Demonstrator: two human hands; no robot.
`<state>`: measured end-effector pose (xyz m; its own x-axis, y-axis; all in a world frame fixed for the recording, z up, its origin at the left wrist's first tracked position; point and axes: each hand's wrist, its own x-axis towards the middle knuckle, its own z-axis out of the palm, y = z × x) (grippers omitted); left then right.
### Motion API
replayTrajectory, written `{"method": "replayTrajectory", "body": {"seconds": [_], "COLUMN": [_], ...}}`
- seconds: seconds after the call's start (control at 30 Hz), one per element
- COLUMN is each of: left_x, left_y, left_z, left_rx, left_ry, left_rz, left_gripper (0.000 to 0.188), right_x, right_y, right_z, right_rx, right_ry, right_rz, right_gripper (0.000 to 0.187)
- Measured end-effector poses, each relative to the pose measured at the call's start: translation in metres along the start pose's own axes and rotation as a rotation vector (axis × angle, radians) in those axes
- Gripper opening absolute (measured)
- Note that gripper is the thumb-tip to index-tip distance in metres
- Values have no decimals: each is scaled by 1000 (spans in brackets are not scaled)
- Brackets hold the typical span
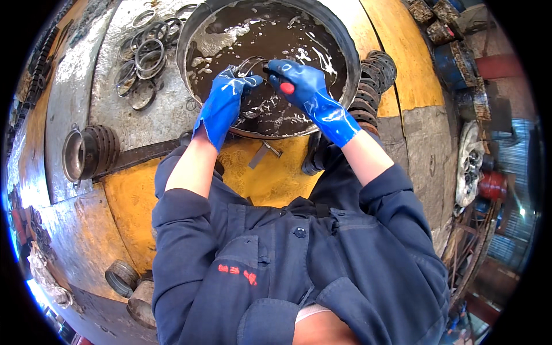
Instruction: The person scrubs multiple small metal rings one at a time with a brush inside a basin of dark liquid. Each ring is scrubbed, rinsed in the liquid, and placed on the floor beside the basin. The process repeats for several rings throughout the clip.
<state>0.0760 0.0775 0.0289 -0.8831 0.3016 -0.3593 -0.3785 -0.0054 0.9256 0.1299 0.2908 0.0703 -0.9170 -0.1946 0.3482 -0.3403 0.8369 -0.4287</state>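
Both hands wear wet blue rubber gloves above a wide round metal basin (183, 43) of dark, foamy liquid (270, 37). My left hand (229, 89) is closed on the near left side of a thin metal ring (252, 60), its thumb pointing right. My right hand (299, 83) is closed round a red-handled tool (287, 88); only the red butt end shows plainly. The tool's working end is at or near the ring's right side, mostly hidden by the fingers, so its kind cannot be told.
Several loose metal rings (150, 57) lie left of the basin. A stack of dark slotted discs (374, 86) stands at its right. A row of ringed parts (95, 152) lies at left. A small metal tool (264, 153) rests on the yellow floor plate (247, 178) between my legs.
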Motion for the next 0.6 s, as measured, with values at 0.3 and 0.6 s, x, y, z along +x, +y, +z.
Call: {"method": "replayTrajectory", "body": {"seconds": [0.3, 0.6], "left_x": [8, 8], "left_y": [1, -4], "left_z": [7, 12], "left_rx": [-67, 104], "left_ry": [18, -98], "left_rz": [53, 28], "left_gripper": [29, 29], "right_x": [-23, -41], "right_y": [7, -18], "right_z": [25, -10], "right_rx": [829, 1341], "right_ry": [-361, -238], "right_rz": [868, 956], "right_gripper": [40, 30]}}
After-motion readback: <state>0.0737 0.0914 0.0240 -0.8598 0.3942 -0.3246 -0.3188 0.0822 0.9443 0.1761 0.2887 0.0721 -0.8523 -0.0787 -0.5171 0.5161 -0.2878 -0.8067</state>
